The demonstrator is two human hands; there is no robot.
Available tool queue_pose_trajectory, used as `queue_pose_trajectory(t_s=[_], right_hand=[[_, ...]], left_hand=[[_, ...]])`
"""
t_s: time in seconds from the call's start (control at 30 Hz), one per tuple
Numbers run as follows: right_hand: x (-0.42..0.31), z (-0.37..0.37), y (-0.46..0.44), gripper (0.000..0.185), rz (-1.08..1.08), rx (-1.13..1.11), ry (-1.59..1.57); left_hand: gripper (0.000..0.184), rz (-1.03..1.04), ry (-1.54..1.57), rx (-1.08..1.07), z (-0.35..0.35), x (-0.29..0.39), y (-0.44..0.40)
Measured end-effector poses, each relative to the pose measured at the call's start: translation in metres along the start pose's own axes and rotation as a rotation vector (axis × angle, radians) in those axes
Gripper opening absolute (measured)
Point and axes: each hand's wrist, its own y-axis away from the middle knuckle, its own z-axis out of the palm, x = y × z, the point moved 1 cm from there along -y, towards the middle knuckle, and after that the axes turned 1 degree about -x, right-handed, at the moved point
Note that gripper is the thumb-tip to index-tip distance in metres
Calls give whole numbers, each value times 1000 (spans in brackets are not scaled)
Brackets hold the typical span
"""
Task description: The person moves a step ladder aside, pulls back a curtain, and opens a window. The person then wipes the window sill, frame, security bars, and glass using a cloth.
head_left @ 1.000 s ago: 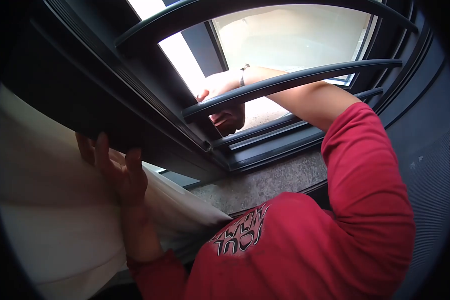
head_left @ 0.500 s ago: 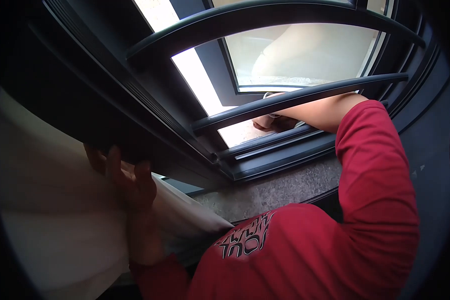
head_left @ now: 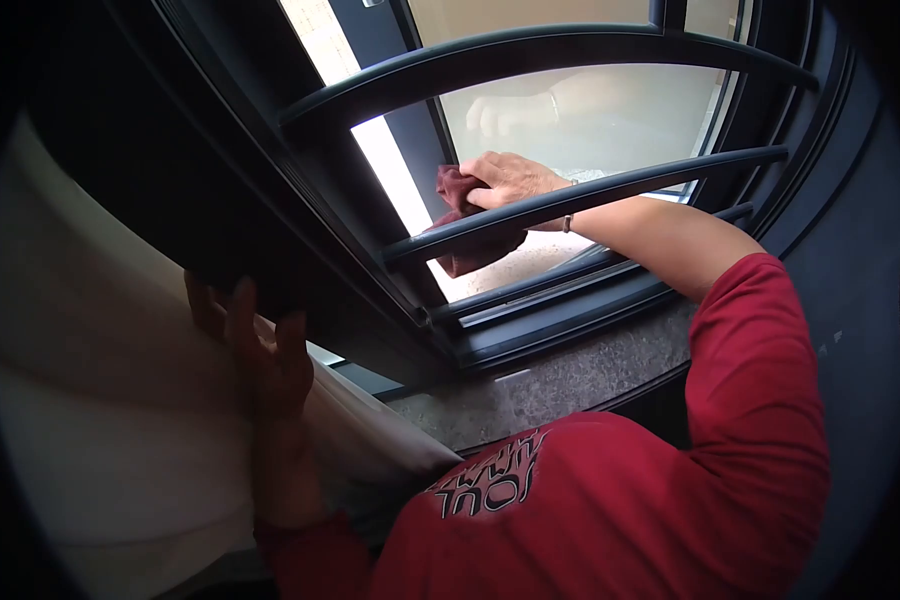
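My right hand (head_left: 512,182) reaches through the window guard and is closed on a crumpled maroon cloth (head_left: 454,188). The cloth lies against the edge of the dark sash (head_left: 417,125), beside its glass pane (head_left: 620,110). Passing in front of the cloth and my wrist, the lower curved bar (head_left: 610,190) hides part of both. On the shadowed left side, my left hand (head_left: 270,355) is raised with its fingers apart, at the lower edge of a dark panel (head_left: 210,220). Some of its fingertips are lost in shadow. Behind it hangs a pale curtain (head_left: 120,400).
An upper curved bar (head_left: 530,50) crosses the window opening above my right arm. Below the window track (head_left: 550,300) runs a grey stone sill (head_left: 580,375). At the right stands a dark panel (head_left: 840,290) beside my sleeve.
My right hand has come up and left from low behind the lower bar, bringing the cloth to the sash edge. My left hand stays at the dark panel. The view has shifted slightly.
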Motion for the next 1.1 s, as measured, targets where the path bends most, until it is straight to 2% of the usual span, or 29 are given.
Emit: queue_pose_trajectory(t_s=[0.03, 0.1, 0.13, 0.17, 0.23, 0.27, 0.3, 0.37, 0.4, 0.43, 0.5, 0.57, 0.63, 0.67, 0.7, 0.77, 0.8, 0.83, 0.9, 0.97, 1.03, 1.1], right_hand=[[11, 4, 5, 18, 35, -140, 83], [9, 18, 5, 19, 368, -456, -109], [-12, 0, -1, 23, 586, -436, -133], [-17, 9, 2, 31, 609, -447, -118], [-12, 16, -8, 34, 791, -650, -67], [-3, 13, -9, 36, 752, -688, -37], [12, 25, 3, 37, 810, -652, -339], [5, -22, -5, 32, 786, -576, -531], [9, -4, 15, 28, 985, -133, -1163], [13, -2, 24, 29, 1136, 277, -1659], [5, -9, 30, 29, 1311, 404, -1802], [6, 7, 44, 24, 1035, 487, -2157], [-11, -45, 34, 22, 1115, 744, -2071], [-3, -31, 37, 23, 1040, 734, -1956], [8, -8, 42, 23, 1063, 527, -1839], [1, -16, 44, 24, 951, 696, -2052], [-12, -51, 32, 23, 1116, 881, -2019], [-6, -46, 36, 23, 991, 949, -2056], [-4, -13, 31, 22, 1031, 659, -2035], [-7, -25, 35, 20, 928, 797, -2082], [-10, -37, 31, 19, 997, 997, -2054], [-7, -8, 37, 23, 1093, 865, -1999]], left_hand=[[51, -12, -1, 12, 0, -3, 3], [50, -12, -4, 35, 2, -4, 1], [50, -48, -23, 21, 1, -3, 1], [50, -73, -42, -10, 1, -3, 3], [50, -67, -4, -22, 2, -3, -1], [50, -61, 31, -15, 2, -2, -5], [50, -49, 48, 6, 4, -5, -2], [48, -74, 123, 3, 11, -10, 4], [48, -29, 103, -8, 14, -6, 0], [47, -27, 81, -13, 15, -5, 0], [46, -27, 58, -2, 18, -3, -5], [45, -34, 106, -46, 16, -4, -8], [45, -48, 92, -39, 14, -3, -4], [44, -68, 82, -63, 13, -2, -4], [44, -80, 80, -71, 13, 0, -4], [44, -74, 54, -72, 12, 1, -10], [44, -77, 58, -75, 13, 1, -12], [43, -87, 47, -67, 12, 3, -13], [42, -104, 38, -74, 7, 10, -12], [42, -97, -11, -62, 3, 13, -21], [44, -75, -1, -43, 4, 13, -23], [45, -59, -3, -45, -2, 15, -21]])
